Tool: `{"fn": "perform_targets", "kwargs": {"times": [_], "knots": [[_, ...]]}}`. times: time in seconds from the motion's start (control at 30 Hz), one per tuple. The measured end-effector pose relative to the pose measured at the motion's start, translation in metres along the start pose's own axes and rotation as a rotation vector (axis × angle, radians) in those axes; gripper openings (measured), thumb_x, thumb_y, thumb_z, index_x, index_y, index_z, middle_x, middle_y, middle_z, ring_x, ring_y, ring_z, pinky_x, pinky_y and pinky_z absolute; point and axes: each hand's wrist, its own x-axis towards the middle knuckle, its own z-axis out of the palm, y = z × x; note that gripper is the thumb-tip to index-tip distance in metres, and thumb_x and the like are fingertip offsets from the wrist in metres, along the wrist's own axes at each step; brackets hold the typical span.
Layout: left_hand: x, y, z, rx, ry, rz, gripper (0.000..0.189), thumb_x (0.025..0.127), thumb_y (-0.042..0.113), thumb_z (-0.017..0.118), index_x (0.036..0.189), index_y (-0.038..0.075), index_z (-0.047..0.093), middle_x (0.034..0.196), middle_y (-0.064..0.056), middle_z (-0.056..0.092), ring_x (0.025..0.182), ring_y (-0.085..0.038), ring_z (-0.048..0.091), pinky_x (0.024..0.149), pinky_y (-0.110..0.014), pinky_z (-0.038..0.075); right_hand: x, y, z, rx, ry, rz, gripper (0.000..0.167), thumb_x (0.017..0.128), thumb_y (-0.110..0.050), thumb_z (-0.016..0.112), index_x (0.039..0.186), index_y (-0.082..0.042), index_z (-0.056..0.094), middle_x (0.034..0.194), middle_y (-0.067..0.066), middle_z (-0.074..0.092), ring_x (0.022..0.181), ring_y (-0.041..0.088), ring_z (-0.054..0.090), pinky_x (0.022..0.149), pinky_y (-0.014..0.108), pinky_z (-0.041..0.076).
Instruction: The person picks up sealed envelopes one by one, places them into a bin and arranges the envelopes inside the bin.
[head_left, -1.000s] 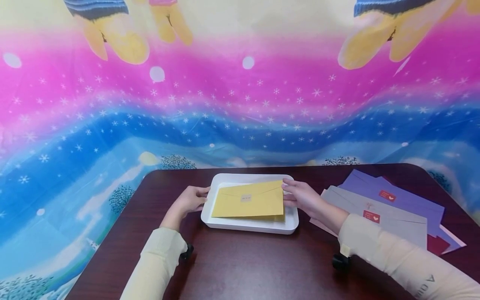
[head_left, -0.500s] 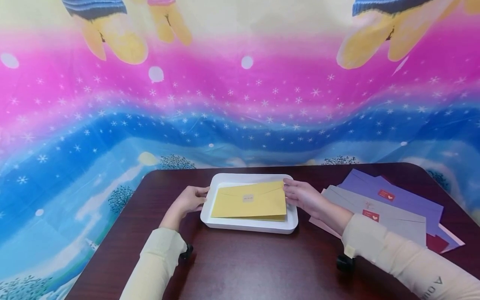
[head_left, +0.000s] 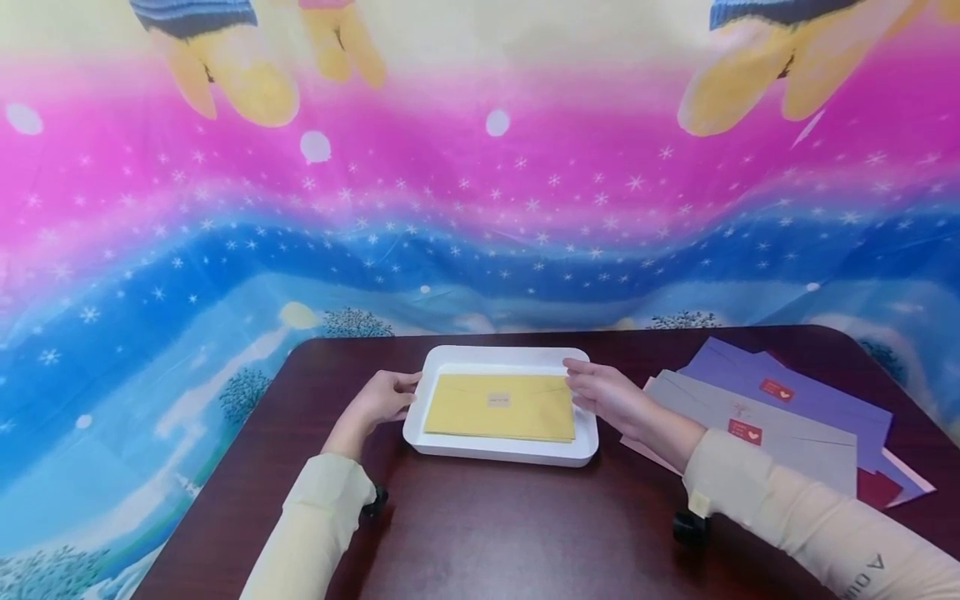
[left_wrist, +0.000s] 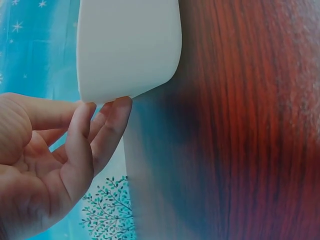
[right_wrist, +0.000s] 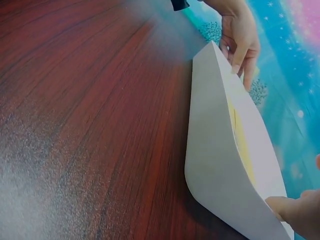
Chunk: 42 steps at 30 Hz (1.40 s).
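Inside a white tray (head_left: 502, 457) lies a yellow envelope (head_left: 457, 408) with a pale square sticker, flat over another yellow edge. My left hand (head_left: 382, 398) holds the tray's left end, and the left wrist view shows its bent fingertips (left_wrist: 120, 107) against the outer wall. Over the right rim reaches my right hand (head_left: 615, 400), its fingers extended and relaxed beside the envelope's right edge, pinching nothing. In the right wrist view only part of the right hand (right_wrist: 300, 212) shows, a fingertip overlapping the tray's rim.
To the right, a loose pile holds a grey envelope (head_left: 802, 442) with a red heart sticker, a purple envelope (head_left: 832, 404), and dark red and pale pink ones partly covered. All stand on a dark wooden table (head_left: 510, 533). Behind hangs a snow-patterned backdrop (head_left: 480, 200).
The yellow envelope, earlier tilted with its right end raised at my right hand, has come down flat in the tray. The right hand has let it go. My left hand stays put.
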Motion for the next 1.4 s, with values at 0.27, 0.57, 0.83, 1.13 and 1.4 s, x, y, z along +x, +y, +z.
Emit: {"fn": "perform_targets", "kwargs": {"times": [0.27,0.57,0.83,1.13,1.4], "knots": [[-0.002,0.001,0.001,0.000,0.007,-0.001,0.048,0.101,0.000,0.060,0.149,0.001,0.052,0.136,-0.025,0.061,0.108,-0.027,0.066,0.080,-0.034,0.059,-0.003,-0.005,-0.006,-0.016,-0.025,-0.055,0.063,0.104,-0.003,0.045,0.159,0.010,0.016,0.166,0.030,0.010,0.150,0.045,0.017,0.118,0.054,0.024],[0.001,-0.001,0.001,-0.006,0.009,-0.003,0.049,0.101,0.000,0.060,0.150,0.002,0.051,0.138,-0.025,0.060,0.111,-0.027,0.066,0.083,-0.036,0.059,-0.014,-0.014,-0.017,-0.041,-0.052,-0.144,0.059,0.105,-0.002,0.043,0.156,0.015,0.020,0.162,0.034,0.018,0.143,0.049,0.030,0.116,0.052,0.031],[0.000,0.002,0.001,-0.025,-0.002,-0.009,0.048,0.102,0.000,0.058,0.150,0.001,0.050,0.137,-0.025,0.061,0.111,-0.028,0.066,0.082,-0.035,0.059,-0.027,-0.022,-0.039,-0.140,-0.040,-0.223,0.055,0.105,-0.005,0.047,0.154,0.012,0.030,0.157,0.033,0.032,0.136,0.042,0.047,0.109,0.041,0.044],[0.001,0.001,0.001,-0.019,0.000,-0.011,0.048,0.102,0.000,0.059,0.149,0.002,0.052,0.136,-0.025,0.062,0.111,-0.029,0.066,0.083,-0.035,0.059,-0.041,-0.030,-0.059,-0.160,0.025,-0.267,0.053,0.104,-0.006,0.054,0.150,0.012,0.036,0.144,0.028,0.048,0.108,0.008,0.065,0.097,0.026,0.051],[0.000,-0.001,0.001,-0.017,-0.007,-0.007,0.049,0.102,-0.001,0.059,0.149,0.001,0.051,0.136,-0.026,0.061,0.112,-0.029,0.066,0.083,-0.036,0.059,-0.060,-0.040,-0.083,-0.352,0.138,-0.323,0.048,0.103,-0.010,0.062,0.145,0.008,0.047,0.130,0.016,0.062,0.104,0.003,0.065,0.091,0.025,0.054]]}}
